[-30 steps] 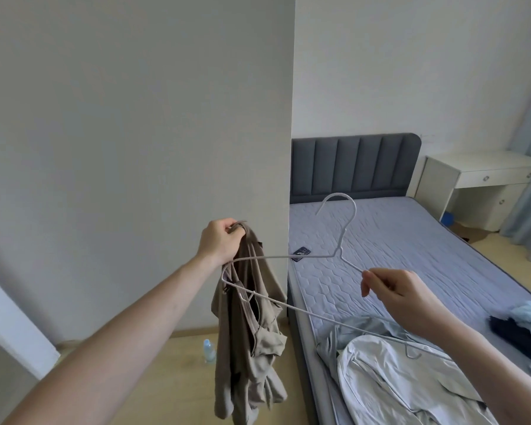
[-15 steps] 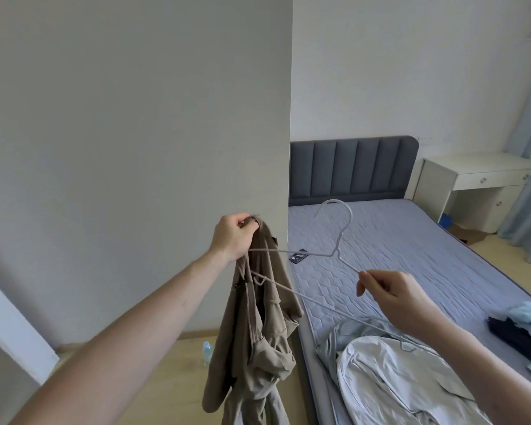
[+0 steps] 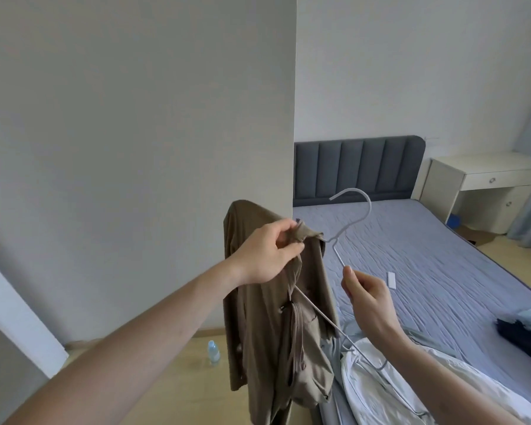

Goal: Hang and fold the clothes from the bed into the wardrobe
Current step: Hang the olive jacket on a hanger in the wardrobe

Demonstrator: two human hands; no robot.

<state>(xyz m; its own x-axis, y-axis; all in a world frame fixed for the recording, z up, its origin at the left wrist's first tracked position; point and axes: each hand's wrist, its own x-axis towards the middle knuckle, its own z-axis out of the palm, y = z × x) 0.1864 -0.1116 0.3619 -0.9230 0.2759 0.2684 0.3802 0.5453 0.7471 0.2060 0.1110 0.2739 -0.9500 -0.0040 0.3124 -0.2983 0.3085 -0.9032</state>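
Observation:
A brown zip-up garment (image 3: 276, 329) hangs in the air over the floor beside the bed. My left hand (image 3: 270, 253) pinches its bunched collar near the neck of a thin grey wire hanger (image 3: 354, 219). One hanger arm sits inside the garment's shoulder at upper left. My right hand (image 3: 367, 297) pinches the hanger's other arm just below the neck, to the right of the garment. The hanger's lower bar runs down toward the bed. A white garment (image 3: 390, 391) lies on the bed's near corner.
The bed (image 3: 411, 259) with a grey quilted mattress and dark headboard (image 3: 356, 167) stretches to the right. Dark and light blue clothes (image 3: 528, 329) lie at its right edge. A pale wardrobe side panel (image 3: 135, 148) fills the left. A small bottle (image 3: 213, 352) stands on the wooden floor.
The garment's shoulder has been drawn up over the hanger's left arm. My left hand moved right and up to the collar; the hanger tilted more upright and my right hand came closer.

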